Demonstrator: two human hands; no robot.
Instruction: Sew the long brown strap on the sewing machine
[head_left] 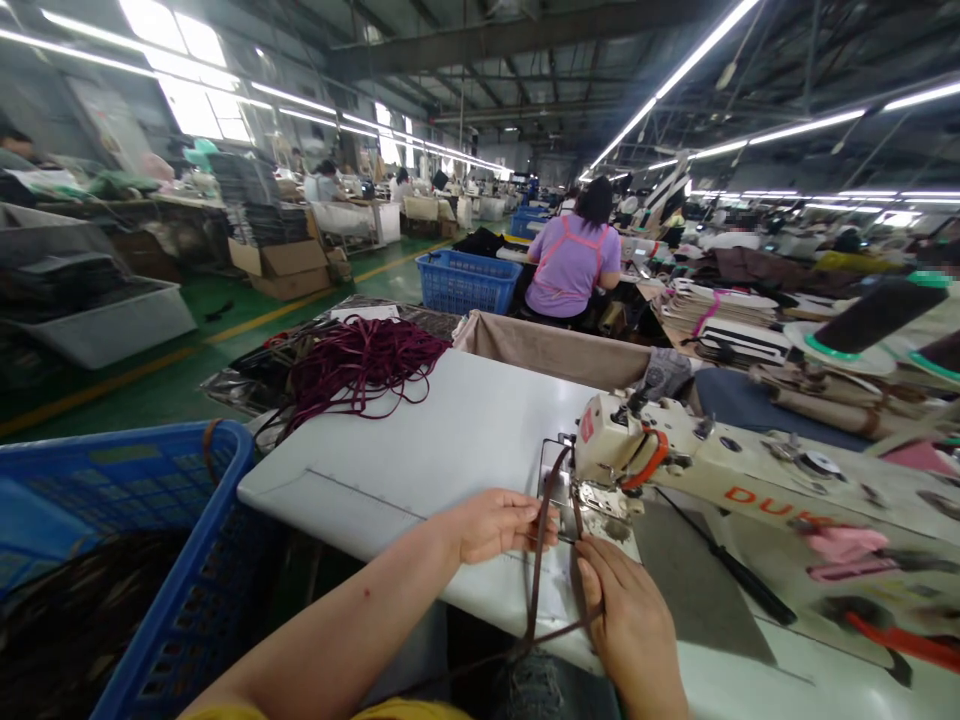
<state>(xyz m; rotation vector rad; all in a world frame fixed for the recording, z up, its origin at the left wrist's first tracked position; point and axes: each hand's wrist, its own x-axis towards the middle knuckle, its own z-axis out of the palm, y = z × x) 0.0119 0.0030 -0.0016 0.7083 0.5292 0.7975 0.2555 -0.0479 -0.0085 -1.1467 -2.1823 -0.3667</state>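
Note:
A thin dark brown strap (541, 540) loops from the needle area of a cream sewing machine (720, 470) down over the table's front edge. My left hand (495, 523) pinches the strap's left strand just in front of the presser foot. On the other side, my right hand (626, 615) holds the right strand with closed fingers against the white table (427, 450).
A blue plastic basket (150, 560) of dark material stands at my lower left. A heap of maroon straps (360, 365) lies at the table's far left corner. A person in a purple top (574, 262) sits ahead beside another blue basket (465, 280). Thread cones (877, 315) stand at right.

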